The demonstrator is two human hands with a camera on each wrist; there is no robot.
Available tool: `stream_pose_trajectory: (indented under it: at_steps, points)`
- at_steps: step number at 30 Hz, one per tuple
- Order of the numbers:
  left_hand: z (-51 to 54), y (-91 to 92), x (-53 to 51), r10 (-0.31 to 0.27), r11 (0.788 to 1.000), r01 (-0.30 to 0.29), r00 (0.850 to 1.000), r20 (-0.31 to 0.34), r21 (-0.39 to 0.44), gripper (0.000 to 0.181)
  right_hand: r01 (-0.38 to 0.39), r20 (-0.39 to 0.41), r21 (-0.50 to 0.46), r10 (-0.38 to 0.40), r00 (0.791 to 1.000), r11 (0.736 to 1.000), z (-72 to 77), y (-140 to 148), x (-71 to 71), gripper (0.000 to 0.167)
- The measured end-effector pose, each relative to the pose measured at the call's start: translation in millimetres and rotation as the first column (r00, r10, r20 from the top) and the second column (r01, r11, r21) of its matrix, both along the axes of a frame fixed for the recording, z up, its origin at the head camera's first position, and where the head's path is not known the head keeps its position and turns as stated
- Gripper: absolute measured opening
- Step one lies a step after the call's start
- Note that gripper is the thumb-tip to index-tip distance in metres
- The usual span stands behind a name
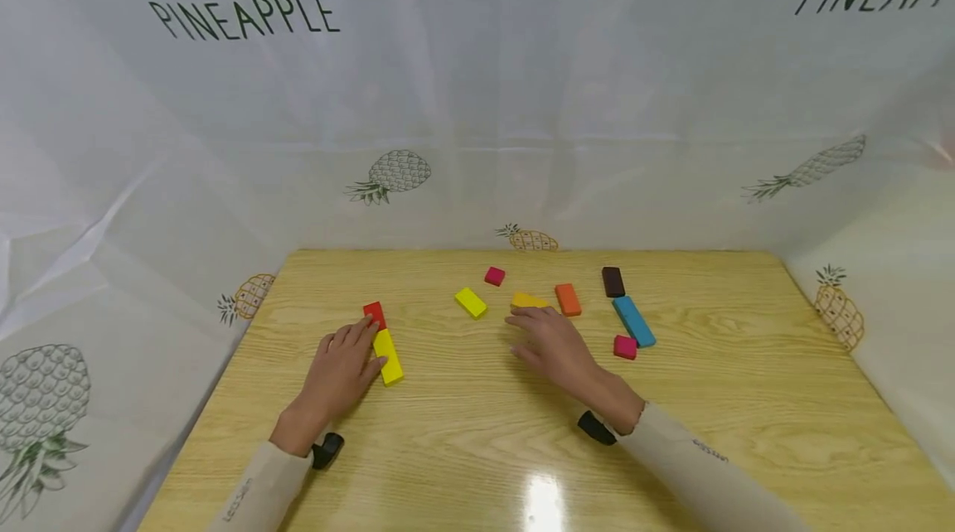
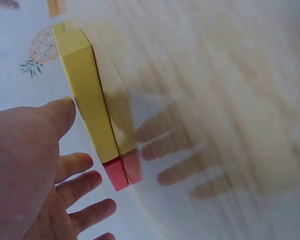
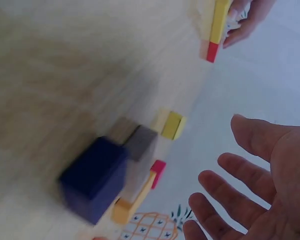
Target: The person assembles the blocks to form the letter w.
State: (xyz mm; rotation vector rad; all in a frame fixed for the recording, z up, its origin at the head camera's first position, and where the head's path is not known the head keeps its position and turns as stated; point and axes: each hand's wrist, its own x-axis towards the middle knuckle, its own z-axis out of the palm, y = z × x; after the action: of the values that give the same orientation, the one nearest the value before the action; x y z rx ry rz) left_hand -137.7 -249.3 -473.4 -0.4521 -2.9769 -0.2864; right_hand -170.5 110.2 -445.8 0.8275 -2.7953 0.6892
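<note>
My left hand (image 1: pixel 339 370) lies beside a long yellow block (image 1: pixel 388 358) and a red block (image 1: pixel 375 316), which stand end to end. In the left wrist view its thumb is against or very near the yellow block (image 2: pixel 87 100), and its fingers are spread near the red block (image 2: pixel 116 175). My right hand (image 1: pixel 558 351) is over the table by an orange-yellow block (image 1: pixel 526 300), partly covering it in the head view. Its fingers are loosely extended with nothing held. The right wrist view shows a blurred dark blue block (image 3: pixel 95 177) and a grey block (image 3: pixel 141 142) near that hand, both hidden in the head view.
A short yellow block (image 1: pixel 471 302) and a pink block (image 1: pixel 495 276) lie mid-table toward the back. Right of my right hand are an orange block (image 1: pixel 568 300), a dark brown block (image 1: pixel 613 282), a blue block (image 1: pixel 634 321) and another pink block (image 1: pixel 625 347). A pineapple-print sheet (image 1: pixel 477 101) surrounds the wooden table (image 1: pixel 448 449).
</note>
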Motion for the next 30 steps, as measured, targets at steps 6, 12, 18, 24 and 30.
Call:
stream_pose_trajectory:
  at_steps: [6, 12, 18, 24, 30]
  points:
    - [-2.3, -0.2, -0.9, 0.004, 1.0, -0.003, 1.0, 0.012, -0.026, 0.06, 0.041, -0.003, -0.036, -0.041, 0.999, 0.999, -7.8, 22.5, 16.7, 0.044]
    - [-3.1, -0.3, -1.7, -0.002, 0.999, 0.003, 1.0, 0.013, -0.038, 0.059, 0.078, -0.012, -0.036, -0.079, 0.997, 0.996, -13.7, 36.1, 26.6, 0.047]
    - [-2.1, 0.3, -2.3, 0.002, 0.999, -0.001, 1.0, 0.027, -0.042, 0.058, 0.112, -0.022, 0.028, -0.112, 0.993, 0.993, -17.7, 44.1, 31.1, 0.046]
    - [-0.1, 2.6, -2.0, 0.008, 0.998, -0.006, 0.999, 0.034, -0.064, 0.057, 0.14, -0.036, 0.08, -0.138, 0.99, 0.987, -20.4, 50.7, 34.6, 0.042]
    - [0.9, 4.6, -1.3, 0.015, 0.996, -0.014, 1.0, 0.004, -0.093, 0.055, 0.155, -0.042, 0.096, -0.151, 0.988, 0.983, -20.8, 53.6, 37.7, 0.036]
